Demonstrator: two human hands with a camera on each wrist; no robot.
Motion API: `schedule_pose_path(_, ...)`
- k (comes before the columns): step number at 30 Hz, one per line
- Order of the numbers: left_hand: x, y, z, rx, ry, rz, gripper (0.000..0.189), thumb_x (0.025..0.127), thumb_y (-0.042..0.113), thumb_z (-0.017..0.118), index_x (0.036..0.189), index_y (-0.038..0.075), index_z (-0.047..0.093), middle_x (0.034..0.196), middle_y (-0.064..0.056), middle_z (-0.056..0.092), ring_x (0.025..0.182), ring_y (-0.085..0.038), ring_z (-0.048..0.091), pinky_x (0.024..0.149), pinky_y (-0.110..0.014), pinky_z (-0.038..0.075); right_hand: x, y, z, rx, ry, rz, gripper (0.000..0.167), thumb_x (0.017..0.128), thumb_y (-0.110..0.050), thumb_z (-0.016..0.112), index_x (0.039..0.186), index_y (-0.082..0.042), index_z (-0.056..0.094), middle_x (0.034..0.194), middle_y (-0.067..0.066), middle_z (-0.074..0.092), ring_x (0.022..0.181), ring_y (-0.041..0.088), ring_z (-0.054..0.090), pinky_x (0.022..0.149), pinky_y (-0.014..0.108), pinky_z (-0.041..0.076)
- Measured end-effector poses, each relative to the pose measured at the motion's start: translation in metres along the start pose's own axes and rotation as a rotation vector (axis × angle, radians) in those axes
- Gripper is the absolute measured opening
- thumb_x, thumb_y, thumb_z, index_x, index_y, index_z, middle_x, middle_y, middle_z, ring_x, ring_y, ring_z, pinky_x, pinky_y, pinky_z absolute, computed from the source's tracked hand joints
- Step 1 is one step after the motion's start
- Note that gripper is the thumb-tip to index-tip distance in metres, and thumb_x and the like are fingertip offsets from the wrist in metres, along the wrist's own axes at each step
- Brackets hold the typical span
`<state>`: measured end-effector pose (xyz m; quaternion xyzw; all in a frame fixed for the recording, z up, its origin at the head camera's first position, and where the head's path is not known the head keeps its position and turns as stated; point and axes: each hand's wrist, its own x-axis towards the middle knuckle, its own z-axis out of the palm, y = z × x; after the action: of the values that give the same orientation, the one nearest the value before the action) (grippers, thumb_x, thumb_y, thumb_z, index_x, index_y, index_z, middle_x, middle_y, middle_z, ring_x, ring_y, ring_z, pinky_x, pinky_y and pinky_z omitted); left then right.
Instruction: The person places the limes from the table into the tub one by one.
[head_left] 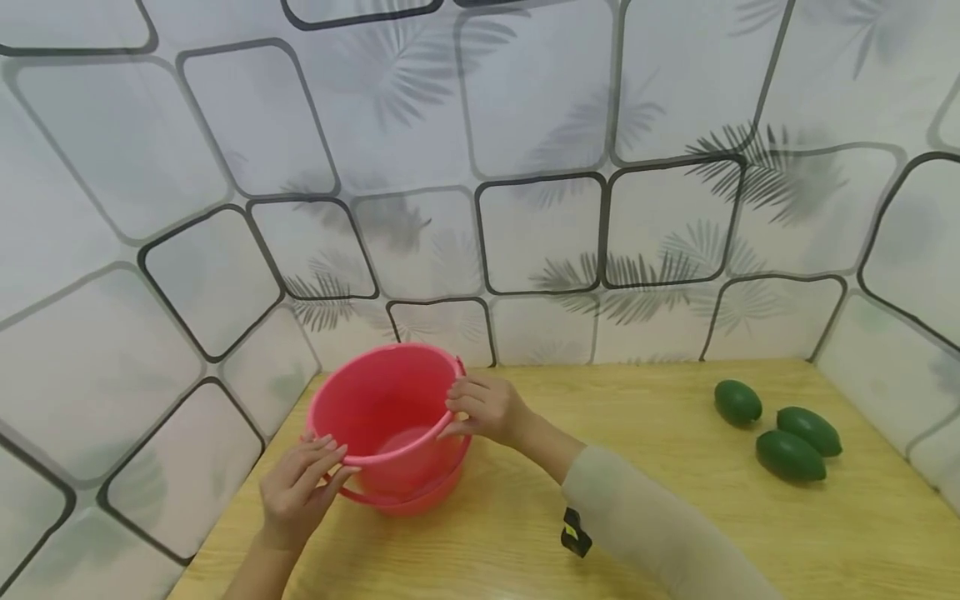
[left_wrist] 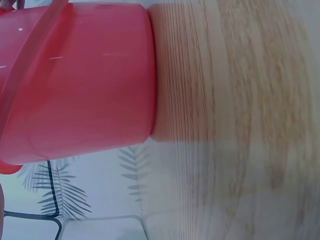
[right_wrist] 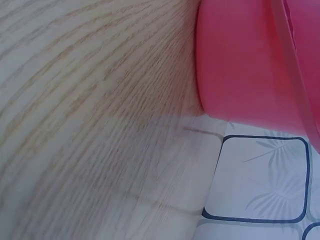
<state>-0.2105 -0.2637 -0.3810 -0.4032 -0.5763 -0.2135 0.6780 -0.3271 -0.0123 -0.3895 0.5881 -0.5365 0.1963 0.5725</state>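
Observation:
A pink-red plastic bucket (head_left: 412, 475) stands on the wooden table at the left, its mouth facing up and toward me. My left hand (head_left: 296, 492) pinches its rim at the near left, thumb outside. On the opposite side, my right hand (head_left: 487, 406) grips the rim, fingers over the edge and thumb below. The bucket's handle hangs low across its front. In the left wrist view the bucket wall (left_wrist: 95, 80) meets the tabletop. The right wrist view also shows the bucket (right_wrist: 245, 65) and its handle band; the right hand is out of that frame.
Three dark green oval fruits or vegetables (head_left: 791, 456) lie at the table's right. Patterned white sheeting (head_left: 540, 233) rises behind the wooden table (head_left: 600, 417) and along both sides. A small black and yellow item (head_left: 576, 533) is by the right sleeve.

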Motion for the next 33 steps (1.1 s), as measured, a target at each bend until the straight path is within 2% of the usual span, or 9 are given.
schedule_pose_path(7, 0.006, 0.005, 0.006, -0.012, 0.015, 0.0, 0.04, 0.081, 0.025, 0.074, 0.063, -0.01, 0.067, 0.057, -0.021, 0.061, 0.051, -0.034, 0.056, 0.089, -0.024, 0.053, -0.001, -0.005, -0.008, -0.031, 0.037, -0.004, 0.044, 0.068, -0.047, 0.079, 0.076, -0.005, 0.071, 0.074, 0.002, 0.071, 0.072, 0.014, 0.068, 0.077, 0.027, 0.058)
schedule_pose_path(15, 0.001, 0.004, 0.008, 0.011, 0.018, -0.011, 0.04, 0.081, 0.028, 0.073, 0.065, -0.009, 0.068, 0.059, -0.02, 0.061, 0.052, -0.033, 0.057, 0.089, -0.027, 0.054, 0.0, -0.008, -0.014, -0.043, 0.031, 0.009, 0.043, 0.069, -0.048, 0.078, 0.075, -0.005, 0.071, 0.072, 0.001, 0.07, 0.07, 0.013, 0.067, 0.076, 0.026, 0.058)
schedule_pose_path(24, 0.0, 0.008, 0.012, 0.041, 0.013, -0.081, 0.047, 0.08, 0.033, 0.069, 0.062, -0.01, 0.064, 0.058, -0.02, 0.059, 0.053, -0.033, 0.056, 0.091, -0.024, 0.052, 0.003, -0.009, -0.02, -0.089, 0.035, -0.016, 0.043, 0.074, -0.048, 0.074, 0.073, -0.006, 0.071, 0.069, -0.001, 0.069, 0.066, 0.012, 0.065, 0.071, 0.025, 0.059)
schedule_pose_path(33, 0.003, 0.011, 0.018, 0.039, 0.009, -0.067, 0.048, 0.081, 0.034, 0.068, 0.062, -0.009, 0.063, 0.058, -0.019, 0.058, 0.052, -0.033, 0.055, 0.092, -0.024, 0.051, 0.001, -0.009, -0.027, -0.105, 0.034, -0.02, 0.044, 0.076, -0.05, 0.072, 0.072, -0.006, 0.069, 0.068, -0.001, 0.068, 0.064, 0.012, 0.065, 0.069, 0.025, 0.059)
